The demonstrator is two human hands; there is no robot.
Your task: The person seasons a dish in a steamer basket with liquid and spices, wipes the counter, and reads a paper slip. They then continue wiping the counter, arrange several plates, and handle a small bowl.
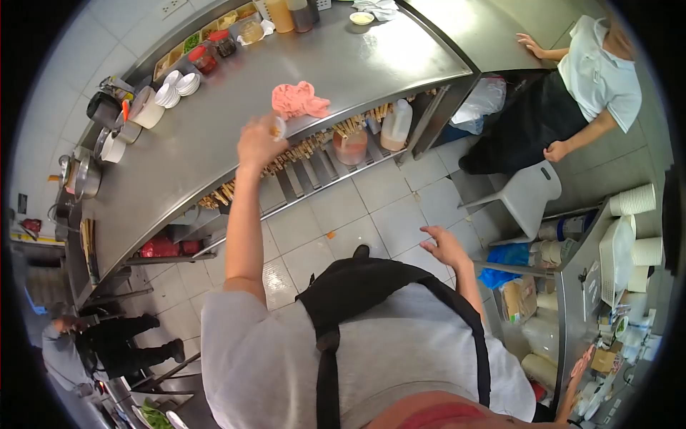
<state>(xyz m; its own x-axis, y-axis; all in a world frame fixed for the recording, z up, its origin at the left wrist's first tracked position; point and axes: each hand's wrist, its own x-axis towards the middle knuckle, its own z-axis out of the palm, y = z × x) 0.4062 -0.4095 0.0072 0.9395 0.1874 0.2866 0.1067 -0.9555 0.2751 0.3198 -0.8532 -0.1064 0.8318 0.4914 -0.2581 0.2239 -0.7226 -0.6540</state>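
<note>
My left hand is raised near the front edge of the steel counter. Its fingers are closed on a small clear cup with something orange-brown showing in it. Just beyond the cup, a crumpled pink cloth lies on the counter. My right hand hangs over the tiled floor with its fingers apart, holding nothing.
Stacked white bowls, red-lidded jars and a sauce bottle line the counter's back. Below is a slatted shelf holding a plastic jug. A white stool and a person are at right; another person is lower left.
</note>
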